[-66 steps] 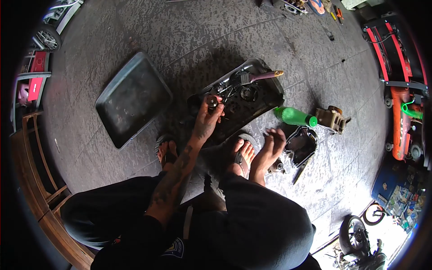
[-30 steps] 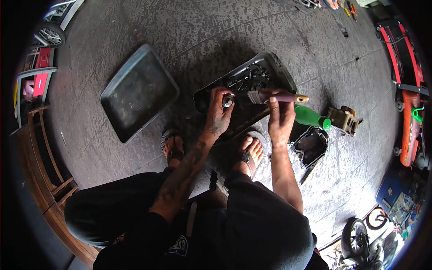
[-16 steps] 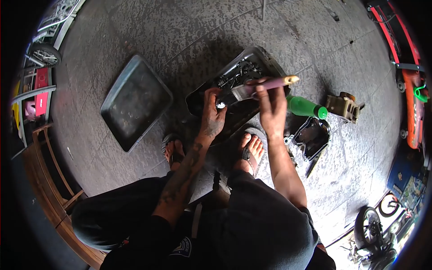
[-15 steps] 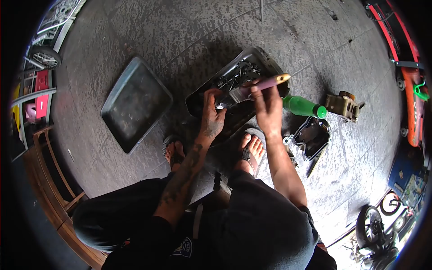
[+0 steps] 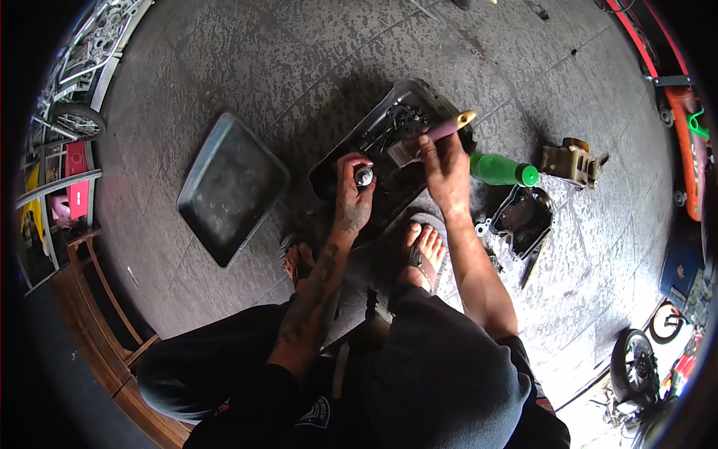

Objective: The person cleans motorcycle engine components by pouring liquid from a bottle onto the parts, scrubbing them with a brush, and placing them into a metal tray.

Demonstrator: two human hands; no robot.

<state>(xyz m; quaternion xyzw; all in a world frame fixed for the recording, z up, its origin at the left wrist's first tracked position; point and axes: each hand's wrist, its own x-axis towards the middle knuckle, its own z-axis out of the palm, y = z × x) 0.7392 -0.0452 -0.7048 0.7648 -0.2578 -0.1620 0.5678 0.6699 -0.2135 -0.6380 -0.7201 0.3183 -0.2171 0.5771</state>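
Observation:
Over the near left part of a black tray (image 5: 323, 166), my left hand (image 5: 351, 196) is closed around a small metal part (image 5: 364, 176) with a shiny round end; the rest of it is hidden by my fingers. My right hand (image 5: 449, 179) grips a paintbrush (image 5: 446, 127) with a purple handle and a yellow tip. Its bristles point left toward the metal part, with a gap between them. Dark metal engine parts (image 5: 404, 120) lie in the tray beneath the brush.
A second black tray (image 5: 233, 191) stands to the left. On the right are a green bottle (image 5: 499, 170) lying on its side, a metal engine block (image 5: 570, 163) and a dark engine cover (image 5: 523, 221). A wooden bench (image 5: 105, 314) is at left, a motorcycle wheel (image 5: 632, 363) at lower right.
The brush has drawn back from the metal part in my left hand. That part has turned, and its round end now faces up.

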